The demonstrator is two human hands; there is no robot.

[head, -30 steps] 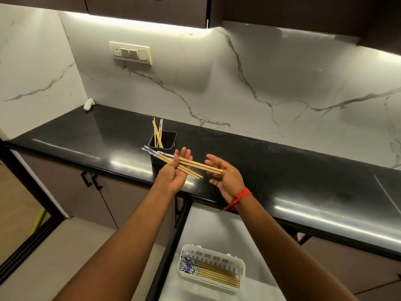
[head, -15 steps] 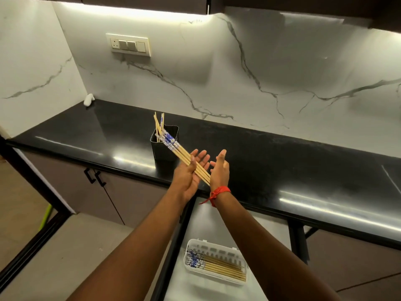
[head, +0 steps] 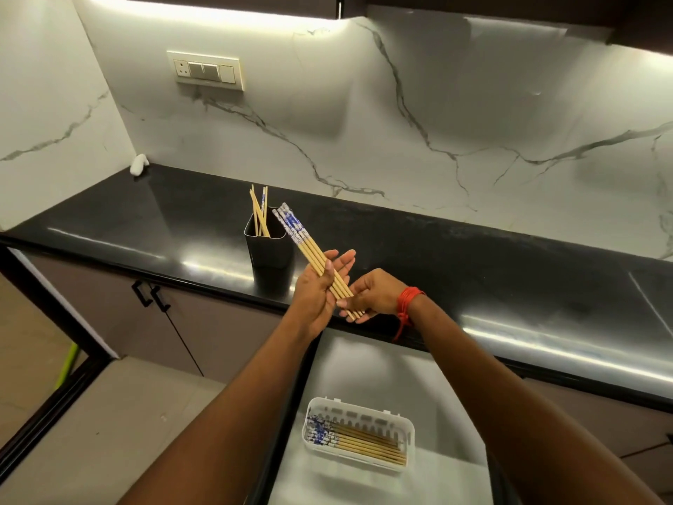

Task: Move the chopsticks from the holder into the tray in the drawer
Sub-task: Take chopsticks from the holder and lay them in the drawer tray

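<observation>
A bunch of bamboo chopsticks with blue-and-white ends [head: 304,240] lies across my left hand [head: 320,286], thumb pressed over it, decorated ends pointing up and left. My right hand [head: 369,297] cups the thin lower tips from the right, fingers touching them. Just behind stands the black square holder [head: 269,246] on the counter, with a few chopsticks [head: 259,213] still upright in it. Below, in the open drawer, a white slotted tray [head: 358,408] holds several chopsticks [head: 364,442] laid side by side.
The black counter [head: 473,256] runs along a marble wall with a switch plate [head: 205,70]. A small white object [head: 138,164] sits in the far left corner. The white drawer floor [head: 382,366] lies under my arms; cabinet doors with black handles [head: 151,293] are to the left.
The bunch has swung from lying almost level to pointing steeply up-left and drawn into a tight bundle. My right hand has dropped from beside the bunch to cup its lower tips.
</observation>
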